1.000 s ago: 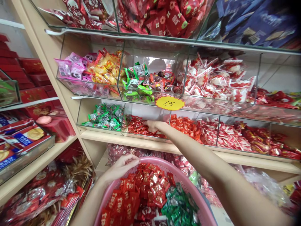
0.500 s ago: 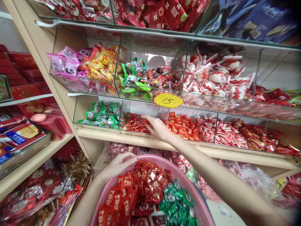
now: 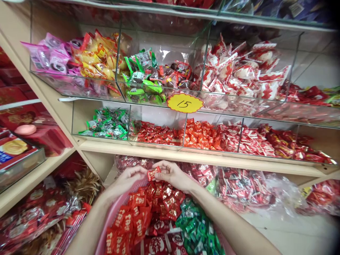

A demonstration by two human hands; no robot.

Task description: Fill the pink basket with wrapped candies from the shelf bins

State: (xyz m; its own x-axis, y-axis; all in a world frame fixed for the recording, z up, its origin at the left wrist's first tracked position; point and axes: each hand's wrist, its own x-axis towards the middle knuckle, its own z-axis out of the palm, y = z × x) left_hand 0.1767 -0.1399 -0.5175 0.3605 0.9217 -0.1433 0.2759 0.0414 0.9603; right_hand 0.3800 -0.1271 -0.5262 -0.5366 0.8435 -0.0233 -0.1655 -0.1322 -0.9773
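Note:
A pink mesh basket sits low in front of me, heaped with red and green wrapped candies. My right hand pinches a small red wrapped candy just above the basket's far rim. My left hand curls over that rim beside it, its fingertips close to or touching the same candy. Behind the hands, a clear bin of red candies stands on the wooden shelf.
Clear bins fill the shelves: green candies left, red-and-white ones right, mixed sweets above. A yellow tag marked 15 hangs on a bin front. Bagged sweets lie below the shelf. Red boxes stand left.
My right hand has left the bin of red candies and come down to the basket rim with one red candy. The view has tilted downward. My left hand stays on the rim.

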